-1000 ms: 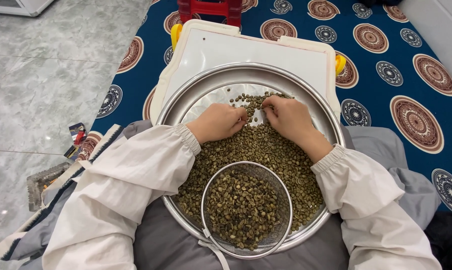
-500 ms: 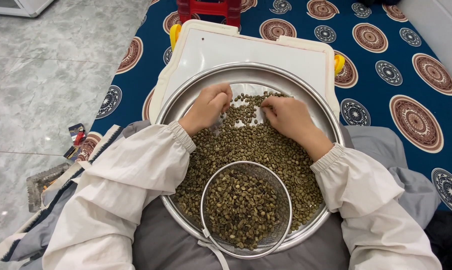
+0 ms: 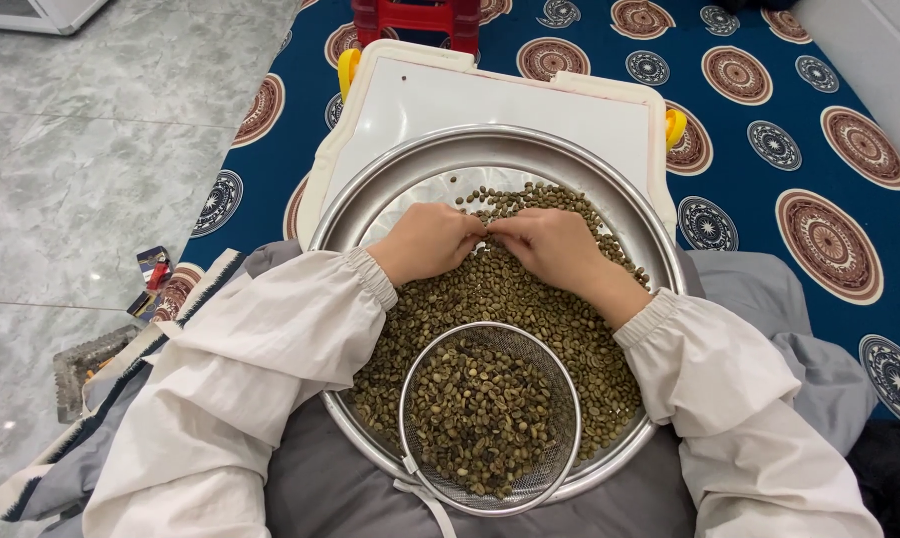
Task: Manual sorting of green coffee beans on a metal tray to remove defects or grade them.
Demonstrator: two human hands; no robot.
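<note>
A wide round steel tray [image 3: 370,204] rests on my lap, heaped with greenish coffee beans [image 3: 530,309]. My left hand [image 3: 425,239] and my right hand [image 3: 555,244] lie palm-down on the heap, fingertips meeting at the middle of the tray's far half. Their fingers are curled onto the beans; whether any bean is pinched is hidden. A small round wire sieve [image 3: 570,399] holding more beans sits inside the tray at its near edge, below both hands. Both arms wear cream long sleeves.
A white plastic board [image 3: 490,95] with yellow knobs lies under the tray's far side. Beyond it stands a red stool [image 3: 415,15]. A blue patterned rug [image 3: 799,149] covers the right; grey marble floor [image 3: 81,149] lies left, with small packets [image 3: 151,274] and a foil dish [image 3: 86,364].
My left hand swept out to the far left of the heap, then came back. Both hands now meet fingertip to fingertip at the middle.
</note>
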